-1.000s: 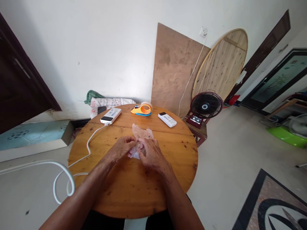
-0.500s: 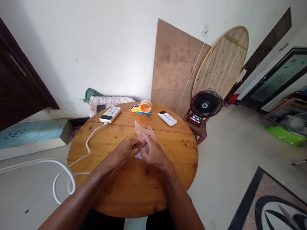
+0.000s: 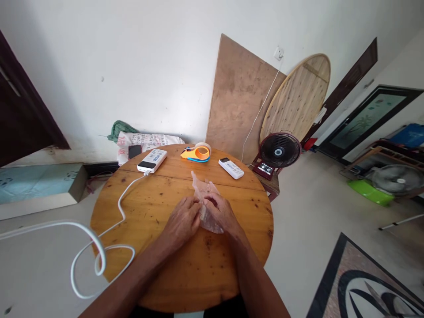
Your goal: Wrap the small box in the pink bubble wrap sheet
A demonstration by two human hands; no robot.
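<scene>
Both hands meet over the middle of a round wooden table (image 3: 155, 274). My left hand (image 3: 183, 221) and my right hand (image 3: 222, 213) are both closed on a thin clear plastic bag (image 3: 202, 191). The bag's upper end sticks up past my fingers and its lower part hangs between my palms. What is inside the bag is hidden.
At the table's far edge lie a white power bank (image 3: 153, 160) with a white cable (image 3: 121, 207) trailing left, an orange tape dispenser (image 3: 196, 153) and a white remote (image 3: 231, 168). A small fan (image 3: 279, 151) stands right of the table. Boards lean on the wall.
My hands have shifted slightly right and closed tighter together on the bag, which now hangs lower between them. The camera view tilted a little.
</scene>
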